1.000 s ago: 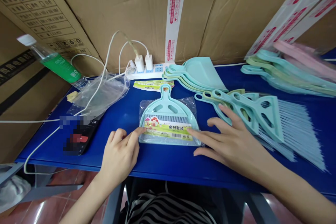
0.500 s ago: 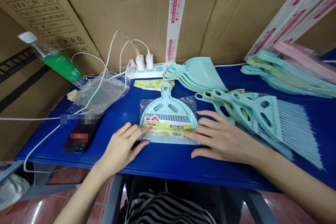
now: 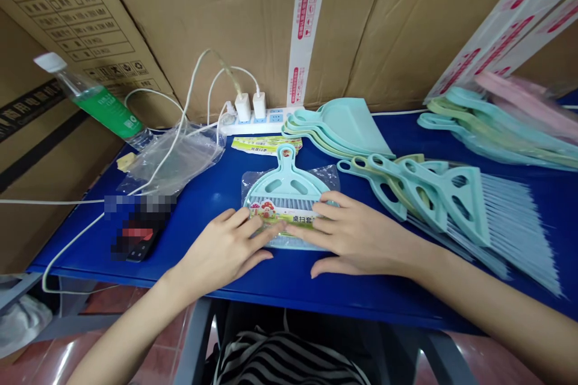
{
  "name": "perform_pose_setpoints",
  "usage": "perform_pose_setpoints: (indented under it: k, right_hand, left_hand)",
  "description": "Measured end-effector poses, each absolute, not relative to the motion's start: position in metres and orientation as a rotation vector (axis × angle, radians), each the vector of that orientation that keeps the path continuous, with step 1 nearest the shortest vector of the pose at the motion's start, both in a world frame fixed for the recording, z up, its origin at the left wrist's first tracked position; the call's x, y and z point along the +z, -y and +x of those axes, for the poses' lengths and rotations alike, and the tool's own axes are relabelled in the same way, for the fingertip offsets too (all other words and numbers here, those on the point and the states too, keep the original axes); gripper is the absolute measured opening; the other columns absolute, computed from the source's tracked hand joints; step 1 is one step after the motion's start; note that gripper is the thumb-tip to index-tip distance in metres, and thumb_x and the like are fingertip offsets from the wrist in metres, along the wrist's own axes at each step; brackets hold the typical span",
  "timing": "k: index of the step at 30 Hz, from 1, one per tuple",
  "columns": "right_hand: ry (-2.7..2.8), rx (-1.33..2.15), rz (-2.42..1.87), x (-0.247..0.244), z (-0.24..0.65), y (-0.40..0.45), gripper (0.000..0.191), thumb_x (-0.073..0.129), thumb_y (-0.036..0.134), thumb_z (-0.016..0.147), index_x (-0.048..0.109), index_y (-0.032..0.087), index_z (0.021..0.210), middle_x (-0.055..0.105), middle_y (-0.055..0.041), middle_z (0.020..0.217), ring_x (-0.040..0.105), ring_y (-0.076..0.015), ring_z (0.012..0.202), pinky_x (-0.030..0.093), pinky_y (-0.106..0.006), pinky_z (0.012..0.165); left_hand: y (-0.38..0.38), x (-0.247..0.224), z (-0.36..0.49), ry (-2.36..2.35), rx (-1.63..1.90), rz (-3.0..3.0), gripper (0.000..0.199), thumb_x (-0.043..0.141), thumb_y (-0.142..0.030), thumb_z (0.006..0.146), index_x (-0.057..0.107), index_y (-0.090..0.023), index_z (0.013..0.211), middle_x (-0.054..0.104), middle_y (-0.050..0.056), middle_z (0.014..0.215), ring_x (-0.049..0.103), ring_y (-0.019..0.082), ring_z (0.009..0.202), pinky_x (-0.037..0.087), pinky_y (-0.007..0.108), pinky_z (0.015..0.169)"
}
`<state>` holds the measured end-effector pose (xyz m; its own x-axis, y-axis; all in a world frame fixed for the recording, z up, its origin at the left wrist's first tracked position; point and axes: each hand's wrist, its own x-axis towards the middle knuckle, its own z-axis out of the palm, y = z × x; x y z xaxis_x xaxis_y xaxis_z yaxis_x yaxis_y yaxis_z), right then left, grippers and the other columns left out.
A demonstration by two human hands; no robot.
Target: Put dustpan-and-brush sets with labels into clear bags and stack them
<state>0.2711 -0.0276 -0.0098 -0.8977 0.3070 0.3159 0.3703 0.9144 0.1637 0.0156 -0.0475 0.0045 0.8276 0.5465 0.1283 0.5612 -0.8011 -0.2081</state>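
Observation:
A pale turquoise dustpan and brush set [image 3: 289,174] lies flat in a clear plastic bag at the middle of the blue table, its handle pointing away from me. Across the bristles runs a printed label card [image 3: 300,218] with mushrooms on it. My left hand [image 3: 226,246] rests on the card's left part, fingers stretched out. From the other side my right hand [image 3: 356,231] lies over the right part of the card, fingers spread. Both index fingertips nearly meet at the card's middle. Part of the card is hidden under the fingers.
Loose hand brushes [image 3: 419,192] lie to the right, below stacked dustpans [image 3: 347,126]. Bagged sets [image 3: 506,120] sit at the far right. Spare label cards [image 3: 266,145], a power strip [image 3: 257,126], plastic bags [image 3: 176,153], a bottle [image 3: 106,109] and a partly blurred phone [image 3: 144,243] are around.
Both hands have slid inward over the label card, the right moving left and the left moving right. The bagged set has stayed in place.

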Motion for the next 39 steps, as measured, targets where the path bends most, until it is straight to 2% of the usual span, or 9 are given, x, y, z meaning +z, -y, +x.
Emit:
perform_pose_setpoints:
  k: [5, 17, 25, 32, 39]
  right_hand:
    - [2.733, -0.298, -0.501, -0.017, 0.273, 0.025, 0.056, 0.065, 0.061, 0.084, 0.071, 0.011, 0.11, 0.068, -0.0019, 0.066, 0.057, -0.0205, 0.073, 0.042, -0.037, 0.082]
    - [2.634, -0.149, -0.542, -0.024, 0.278, 0.022, 0.047, 0.063, 0.056, 0.087, 0.072, 0.011, 0.097, 0.068, -0.0024, 0.067, 0.057, -0.0208, 0.075, 0.043, -0.036, 0.084]
    - [2.627, -0.171, -0.609, -0.02, 0.287, 0.026, 0.041, 0.052, 0.051, 0.096, 0.07, 0.017, 0.082, 0.066, -0.0012, 0.067, 0.057, -0.0195, 0.076, 0.041, -0.039, 0.093]
    - [2.602, -0.133, -0.64, -0.016, 0.292, 0.026, 0.038, 0.051, 0.047, 0.097, 0.071, 0.018, 0.083, 0.065, -0.0017, 0.066, 0.056, -0.0207, 0.079, 0.042, -0.042, 0.093]
    - [2.602, -0.176, -0.666, -0.014, 0.295, 0.027, 0.031, 0.054, 0.039, 0.095, 0.07, 0.021, 0.076, 0.063, -0.0018, 0.068, 0.053, -0.0206, 0.081, 0.043, -0.043, 0.09]
  left_hand:
    - [0.04, 0.005, 0.019, 0.783, -0.012, -2.867, 0.043, 0.057, -0.037, 0.096, 0.052, -0.021, 0.136, 0.065, 0.004, 0.093, 0.06, 0.022, 0.093, 0.046, 0.033, 0.073]
    - [0.022, 0.008, 0.016, 0.742, -0.08, -2.998, 0.03, 0.055, -0.035, 0.097, 0.059, -0.022, 0.124, 0.067, 0.004, 0.095, 0.06, 0.02, 0.087, 0.046, 0.032, 0.072]
    - [0.02, 0.008, 0.009, 0.76, -0.204, -2.98, 0.026, 0.046, -0.033, 0.101, 0.067, -0.021, 0.11, 0.064, 0.004, 0.089, 0.055, 0.019, 0.08, 0.046, 0.032, 0.073]
    - [0.02, 0.011, 0.004, 0.824, -0.268, -2.965, 0.026, 0.046, -0.029, 0.101, 0.072, -0.023, 0.103, 0.058, 0.003, 0.081, 0.049, 0.018, 0.075, 0.044, 0.03, 0.067]
    - [0.017, 0.012, -0.004, 0.914, -0.323, -3.002, 0.03, 0.045, -0.03, 0.101, 0.075, -0.025, 0.1, 0.055, 0.004, 0.08, 0.047, 0.018, 0.076, 0.043, 0.031, 0.07]
